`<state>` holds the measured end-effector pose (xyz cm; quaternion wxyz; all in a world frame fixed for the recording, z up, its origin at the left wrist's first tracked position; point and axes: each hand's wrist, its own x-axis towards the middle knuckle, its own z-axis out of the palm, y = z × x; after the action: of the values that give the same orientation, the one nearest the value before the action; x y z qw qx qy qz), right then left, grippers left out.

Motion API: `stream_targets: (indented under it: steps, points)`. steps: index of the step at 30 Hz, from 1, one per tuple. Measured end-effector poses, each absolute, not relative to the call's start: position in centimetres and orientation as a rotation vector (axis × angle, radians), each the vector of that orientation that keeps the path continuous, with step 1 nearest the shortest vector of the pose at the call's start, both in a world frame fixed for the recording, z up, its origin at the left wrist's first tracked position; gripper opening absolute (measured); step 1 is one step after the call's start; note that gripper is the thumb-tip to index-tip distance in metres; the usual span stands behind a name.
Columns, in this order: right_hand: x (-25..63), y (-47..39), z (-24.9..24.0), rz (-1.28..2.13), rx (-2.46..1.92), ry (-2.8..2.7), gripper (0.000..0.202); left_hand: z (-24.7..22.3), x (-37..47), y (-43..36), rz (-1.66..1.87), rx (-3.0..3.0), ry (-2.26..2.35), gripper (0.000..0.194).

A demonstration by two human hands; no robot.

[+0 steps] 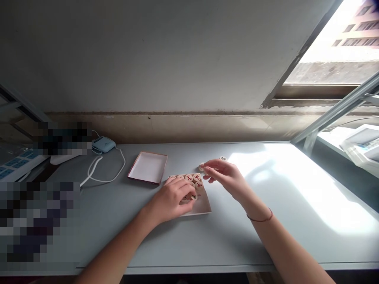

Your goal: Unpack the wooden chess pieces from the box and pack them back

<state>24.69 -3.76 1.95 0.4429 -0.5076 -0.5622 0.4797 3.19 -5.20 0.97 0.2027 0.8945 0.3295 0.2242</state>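
Round, pale Chinese chess pieces (188, 178) with red characters lie in rows in a shallow open box (203, 203). My left hand (174, 195) is over the box and hides part of it. Its thumb and fingers close on a chess piece with a black character (194, 197), low over the box. Just beyond the box's far right corner, my right hand (226, 175) pinches at another chess piece (201, 166) with its thumb and forefinger. Behind that hand, a black-marked piece (223, 158) rests on the table.
Left of the box lies an upturned lid (148, 167) with a white inside and dark red edge. A light blue device (103, 144) with a white cable (120, 171) sits at the back left of the grey table (222, 252). Metal frames (334, 110) rise at both sides.
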Motion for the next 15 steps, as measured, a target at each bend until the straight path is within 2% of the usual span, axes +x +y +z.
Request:
stream_targets:
  steps: [5,10,13,15]
  points:
    - [25.3,-3.8,1.9,1.113,-1.258,-1.521,0.03,0.7,3.4,-5.2,0.482,2.653,0.904,0.008]
    - [25.2,-4.9,2.4,0.981,-1.181,-2.057,0.014,0.8,3.0,-5.1,0.482,2.659,0.998,0.013]
    - [24.4,-5.9,2.6,0.853,-1.142,-2.28,0.017,0.6,2.5,-5.1,0.434,2.624,1.04,0.074]
    - [23.8,-6.4,2.4,0.743,-1.143,-2.387,0.014,0.2,2.3,-5.1,0.361,2.609,1.074,0.104]
